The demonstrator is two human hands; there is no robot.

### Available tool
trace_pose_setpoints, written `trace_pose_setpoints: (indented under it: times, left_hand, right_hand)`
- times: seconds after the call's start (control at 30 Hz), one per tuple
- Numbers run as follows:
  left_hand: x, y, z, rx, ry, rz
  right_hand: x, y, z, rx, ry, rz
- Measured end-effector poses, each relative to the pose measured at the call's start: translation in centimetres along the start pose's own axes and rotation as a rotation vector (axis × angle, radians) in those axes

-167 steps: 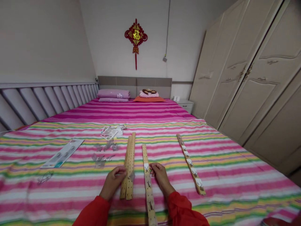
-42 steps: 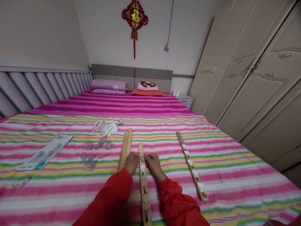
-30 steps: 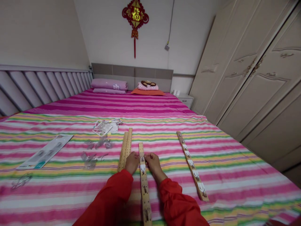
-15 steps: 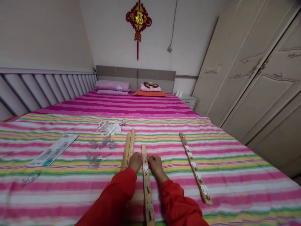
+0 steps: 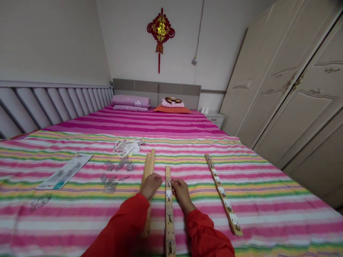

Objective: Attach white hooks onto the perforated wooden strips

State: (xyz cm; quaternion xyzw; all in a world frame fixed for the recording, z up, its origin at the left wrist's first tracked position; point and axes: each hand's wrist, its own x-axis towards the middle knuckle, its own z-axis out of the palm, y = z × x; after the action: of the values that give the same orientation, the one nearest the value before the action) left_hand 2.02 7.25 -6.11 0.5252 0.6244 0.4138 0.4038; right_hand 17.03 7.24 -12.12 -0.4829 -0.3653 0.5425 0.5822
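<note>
Wooden strips [image 5: 168, 208], four; right hand [image 5: 180, 188] pinches a hook [image 5: 169, 184], left hand's [image 5: 150, 185] grip unclear.

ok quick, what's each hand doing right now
Left hand: curled beside the long perforated wooden strip; cannot tell if it holds anything.
Right hand: fingertips pinched on a small silver hook on that strip.

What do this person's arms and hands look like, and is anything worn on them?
Both arms are in long, bright red fabric sleeves, the left sleeve and right sleeve loose and creased, ending at the wrists. The left hand and right hand are bare, with no gloves; no ring or watch shows.
</note>
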Motion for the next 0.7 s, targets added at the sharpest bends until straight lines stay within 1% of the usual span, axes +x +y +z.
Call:
trace_pose_setpoints:
  times: [0.07,0.17,0.2,0.23,0.27,0.33,0.4,0.47,0.53,0.6,0.63,0.7]
  left_hand:
    - [0.0,0.0,-2.8,0.051,0.08,0.063]
    - [0.2,-1.0,-7.4,0.176,0.225,0.132]
    - [0.4,-1.5,-8.7,0.34,0.3,0.215]
    - [0.5,-2.0,-9.8,0.491,0.35,0.262]
    - [0.6,-2.5,-10.7,0.62,0.382,0.276]
    - [0.9,-3.5,-11.8,0.829,0.416,0.281]
    - [1.0,-4.1,-12.3,0.955,0.413,0.266]
    - [1.1,-4.4,-12.6,1.009,0.403,0.259]
    - [1.2,-4.5,-12.9,0.974,0.41,0.268]
    - [1.2,-4.3,-13.3,0.825,0.437,0.283]
    - [1.1,-4.1,-13.4,0.695,0.448,0.273]
    - [0.7,-3.4,-13.5,0.349,0.454,0.205]
  right_hand:
    - [0.0,0.0,-0.1,0.011,-0.009,0.0]
    - [-0.1,0.1,-0.1,0.03,-0.017,-0.005]
    - [-0.1,0.1,-0.1,0.036,-0.017,-0.006]
    - [-0.1,0.2,-0.1,0.042,-0.018,-0.008]
    - [-0.1,0.1,-0.1,0.049,-0.018,-0.01]
    - [-0.2,0.0,-0.1,0.062,-0.019,-0.014]
    - [-0.4,-0.1,-0.1,0.076,-0.02,-0.02]
    - [-0.5,-0.3,-0.1,0.09,-0.021,-0.026]
    - [-0.7,-0.4,-0.1,0.104,-0.02,-0.033]
    - [-0.9,-0.5,-0.2,0.12,-0.018,-0.037]
    - [-1.0,-0.6,-0.3,0.128,-0.017,-0.038]
    - [-1.1,-0.6,-0.5,0.144,-0.015,-0.038]
